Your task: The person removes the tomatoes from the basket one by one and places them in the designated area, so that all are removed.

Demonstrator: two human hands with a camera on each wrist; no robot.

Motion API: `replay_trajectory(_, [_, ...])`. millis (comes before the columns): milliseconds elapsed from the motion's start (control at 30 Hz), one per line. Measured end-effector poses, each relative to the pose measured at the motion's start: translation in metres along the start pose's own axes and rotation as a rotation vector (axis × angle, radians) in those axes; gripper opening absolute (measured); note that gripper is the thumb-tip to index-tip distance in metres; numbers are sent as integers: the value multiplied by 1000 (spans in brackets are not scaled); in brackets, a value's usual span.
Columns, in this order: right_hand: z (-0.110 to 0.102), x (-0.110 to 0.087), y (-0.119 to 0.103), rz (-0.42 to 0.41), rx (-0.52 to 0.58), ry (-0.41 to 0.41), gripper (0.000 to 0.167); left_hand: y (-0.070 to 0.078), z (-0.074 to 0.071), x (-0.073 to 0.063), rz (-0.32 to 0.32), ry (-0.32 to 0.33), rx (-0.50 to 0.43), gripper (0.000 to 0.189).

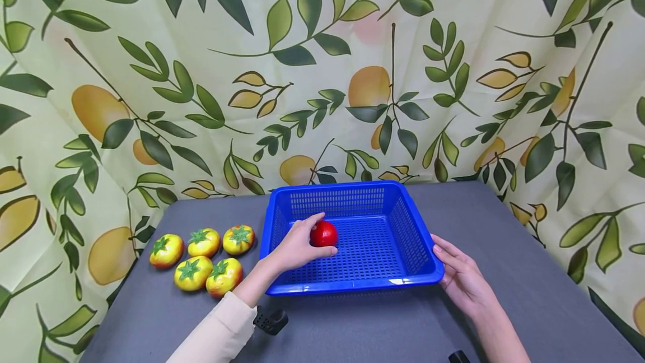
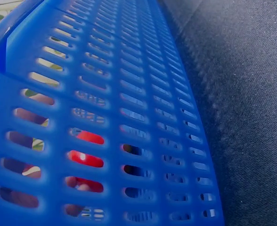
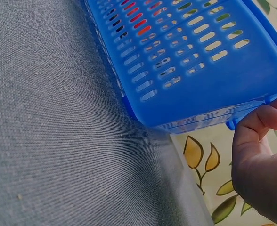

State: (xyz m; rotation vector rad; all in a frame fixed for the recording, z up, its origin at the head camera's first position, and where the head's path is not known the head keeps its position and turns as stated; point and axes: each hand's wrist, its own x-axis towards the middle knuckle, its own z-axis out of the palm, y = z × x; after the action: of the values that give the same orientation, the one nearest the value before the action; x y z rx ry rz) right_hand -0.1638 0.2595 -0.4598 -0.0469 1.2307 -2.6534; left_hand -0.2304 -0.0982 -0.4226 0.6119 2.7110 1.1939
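A blue plastic basket (image 1: 353, 284) with slotted walls stands on the grey table. My left hand (image 1: 300, 242) reaches over its left front side and holds a shiny, round red fruit (image 1: 325, 234) between thumb and fingers, low inside the basket. Through the slots in the left wrist view, patches of the red fruit (image 2: 85, 159) and parts of fingers show; the wall hides the rest. At the right front corner, my right hand (image 1: 464, 279) grips the basket's rim. The right wrist view shows this hand (image 3: 261, 146) with bent fingers at the rim of the basket (image 3: 214, 84).
Left of the basket, several yellow-red tomato-like fruits with green leafy tops (image 1: 194, 273) sit in a loose group on the grey tabletop (image 1: 363, 329). A cloth printed with leaves and fruit (image 1: 322, 99) hangs behind the table and along its sides.
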Motion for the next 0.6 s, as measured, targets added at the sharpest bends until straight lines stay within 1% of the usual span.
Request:
replay_trajectory(100, [1,2,3,-11,6,-23,31,-3,-1,-2,-5,8,20,82])
replay_trajectory(267, [-1,2,2,-15,4,-35,31,-5,0,1,35,20,49,75])
replay_trajectory(500, [-1,2,1,12,18,-6,31,-6,1,-1,69,19,63,65])
replay_trajectory(600, [-1,1,1,10,13,6,31,-6,1,0,90,11,71,61])
